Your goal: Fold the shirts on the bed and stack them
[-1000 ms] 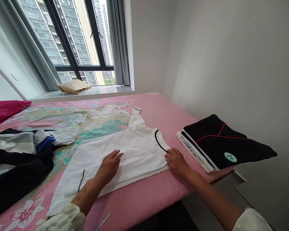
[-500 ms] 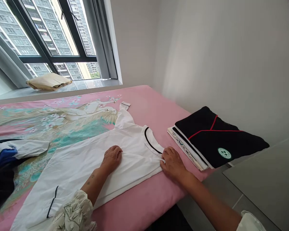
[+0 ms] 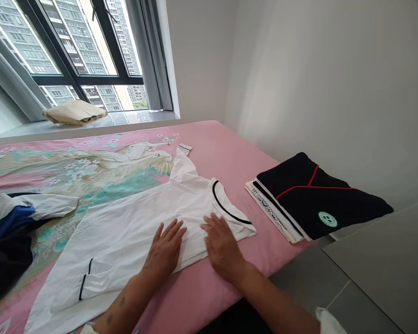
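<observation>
A white T-shirt (image 3: 139, 218) with black trim at the neckline and sleeve cuffs lies spread on the bed, its neck toward the right. The near side is folded inward, with its sleeve laid along the body toward the lower left. My left hand (image 3: 165, 246) rests flat on the shirt's near edge, fingers spread. Just right of it, my right hand (image 3: 223, 246) lies on the fabric below the collar, fingers stretched out. Neither hand grips anything.
A stack of folded clothes, topped by a black garment (image 3: 313, 199) with red piping, sits at the bed's right edge. Rumpled clothes (image 3: 14, 222) lie at the left. The pink bed sheet (image 3: 223, 144) meets a wall; a beige bundle (image 3: 75, 112) rests on the windowsill.
My right hand has left the collar's corner and moved left onto the shirt's upper body. My left hand has shifted nearer the close edge, and its fingers have spread.
</observation>
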The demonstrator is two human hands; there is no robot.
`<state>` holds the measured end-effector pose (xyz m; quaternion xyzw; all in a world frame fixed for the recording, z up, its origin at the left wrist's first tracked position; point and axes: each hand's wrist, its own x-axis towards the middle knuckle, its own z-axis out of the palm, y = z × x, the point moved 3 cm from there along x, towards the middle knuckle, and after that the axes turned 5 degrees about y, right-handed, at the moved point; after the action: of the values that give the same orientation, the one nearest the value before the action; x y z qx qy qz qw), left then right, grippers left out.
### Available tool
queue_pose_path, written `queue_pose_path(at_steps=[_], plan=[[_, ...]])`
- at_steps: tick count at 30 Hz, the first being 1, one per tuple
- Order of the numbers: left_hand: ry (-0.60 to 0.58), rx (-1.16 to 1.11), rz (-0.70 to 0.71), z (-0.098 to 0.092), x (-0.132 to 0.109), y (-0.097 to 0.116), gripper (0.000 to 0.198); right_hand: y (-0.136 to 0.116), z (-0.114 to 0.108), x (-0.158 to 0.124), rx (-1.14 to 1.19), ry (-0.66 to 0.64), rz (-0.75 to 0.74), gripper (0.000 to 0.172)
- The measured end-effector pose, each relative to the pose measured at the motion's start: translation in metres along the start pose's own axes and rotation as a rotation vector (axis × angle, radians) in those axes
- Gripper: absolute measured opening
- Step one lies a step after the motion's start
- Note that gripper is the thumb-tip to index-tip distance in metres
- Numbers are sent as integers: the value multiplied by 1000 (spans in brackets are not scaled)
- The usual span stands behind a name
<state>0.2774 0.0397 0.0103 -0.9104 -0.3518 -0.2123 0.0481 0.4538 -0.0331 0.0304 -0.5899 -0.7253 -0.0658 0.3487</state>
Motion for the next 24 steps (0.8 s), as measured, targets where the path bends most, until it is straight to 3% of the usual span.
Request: queue_pose_path(at_steps=[2, 4, 8, 12, 19, 24], plan=[[-86, 32, -27, 4, -19, 6, 44, -20, 24, 5, 25, -115, -46, 43], [-144, 74, -134, 7, -43, -3, 51, -21, 45, 5, 28, -257, -46, 49], [-233, 198, -389, -8, -104, -51, 62, 23, 56, -12, -73, -452, 119, 65], [-280, 296, -573, -34, -159, -91, 65, 64, 42, -33, -232, -439, 261, 69], [-213, 287, -719, -46, -179, -94, 72, 60, 39, -43, -351, -397, 266, 70], [-284, 225, -831, -64, -198, -98, 71, 62, 36, -51, -364, -383, 320, 72]])
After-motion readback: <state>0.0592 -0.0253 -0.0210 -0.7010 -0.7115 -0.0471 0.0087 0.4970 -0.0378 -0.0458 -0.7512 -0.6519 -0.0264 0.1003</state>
